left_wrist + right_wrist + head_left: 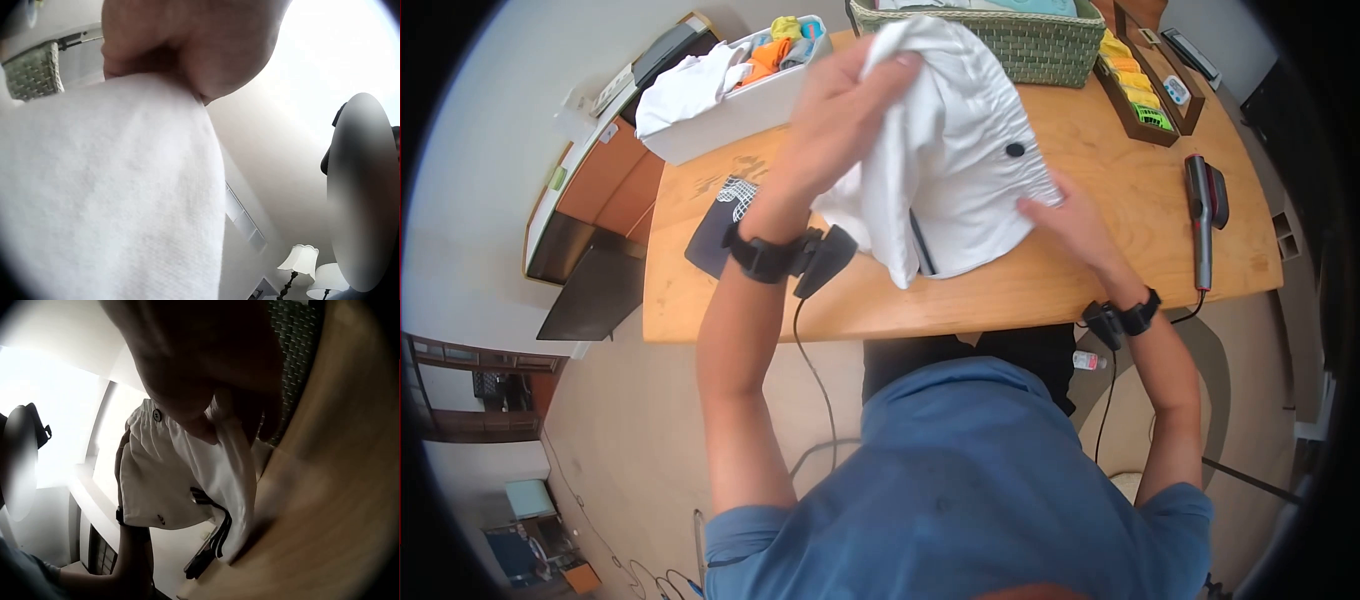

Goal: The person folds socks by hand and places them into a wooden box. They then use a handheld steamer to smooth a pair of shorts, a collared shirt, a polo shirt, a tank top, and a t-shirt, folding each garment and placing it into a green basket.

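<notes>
A white cloth garment [960,150] with a gathered elastic edge, a dark button and a dark stripe is held up over the table. My left hand [840,115] grips its upper left part, raised higher than the other hand. At the lower right end of the gathered edge, my right hand [1072,218] pinches the fabric. The left wrist view shows the white fabric [125,181] hanging below my left hand [194,44]. In the right wrist view the garment [169,475] hangs from my right hand [212,375], its waistband bunched at the fingers.
A white bin [730,120] of clothes stands at the back left, a green woven basket [1030,45] at the back. A brown box [1140,115] with yellow items and a grey-black handheld appliance [1202,225] lie right. A dark folded cloth [712,228] lies by my left forearm.
</notes>
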`<state>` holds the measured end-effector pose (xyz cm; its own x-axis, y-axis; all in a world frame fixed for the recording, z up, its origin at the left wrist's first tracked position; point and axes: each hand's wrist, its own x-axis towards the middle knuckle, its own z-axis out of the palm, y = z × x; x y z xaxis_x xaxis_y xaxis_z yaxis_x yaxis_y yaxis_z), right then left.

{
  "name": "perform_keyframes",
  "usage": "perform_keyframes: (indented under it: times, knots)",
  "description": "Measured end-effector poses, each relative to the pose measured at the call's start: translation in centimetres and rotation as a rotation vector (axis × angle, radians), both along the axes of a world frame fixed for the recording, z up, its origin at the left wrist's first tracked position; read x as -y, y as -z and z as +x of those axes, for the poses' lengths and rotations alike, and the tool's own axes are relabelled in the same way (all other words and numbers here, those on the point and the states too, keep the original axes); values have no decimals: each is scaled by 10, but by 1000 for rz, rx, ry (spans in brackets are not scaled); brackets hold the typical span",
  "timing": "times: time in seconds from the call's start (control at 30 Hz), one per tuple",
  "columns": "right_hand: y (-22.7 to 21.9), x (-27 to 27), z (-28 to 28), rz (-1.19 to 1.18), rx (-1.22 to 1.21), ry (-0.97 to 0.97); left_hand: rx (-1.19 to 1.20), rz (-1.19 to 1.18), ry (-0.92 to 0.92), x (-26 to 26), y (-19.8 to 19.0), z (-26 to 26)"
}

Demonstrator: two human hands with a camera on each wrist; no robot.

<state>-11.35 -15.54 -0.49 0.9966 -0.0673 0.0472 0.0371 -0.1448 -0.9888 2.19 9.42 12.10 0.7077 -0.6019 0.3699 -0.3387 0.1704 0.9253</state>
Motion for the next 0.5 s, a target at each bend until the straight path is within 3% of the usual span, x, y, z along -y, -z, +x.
perform_keyframes:
  times: [0.13, 0.17, 0.2, 0.23, 0.33, 0.4, 0.43, 0.5]
  knots:
    - [-61, 43, -22, 19, 346, 257, -117, -171, -156, -27, -34, -35]
    - [-85, 51, -23, 47, 452, 273, -88, -178, -211, -33, -37, -39]
    - [-106, 56, -22, -23, 518, 283, 89, -71, -334, -39, -43, -42]
    - [-124, 59, -17, -95, 586, 293, -29, -78, -278, -45, -43, -34]
    - [-155, 79, 7, -234, 427, 197, -273, -114, -168, -41, -31, -23]
    - [-145, 88, 30, -356, 315, 150, -358, -74, -112, -37, -1, -1]
    - [-131, 93, 46, -416, 257, 126, -349, 72, -181, -35, 19, 14]
    - [-76, 111, 75, -584, 182, 131, -239, 322, -115, -28, 69, 41]
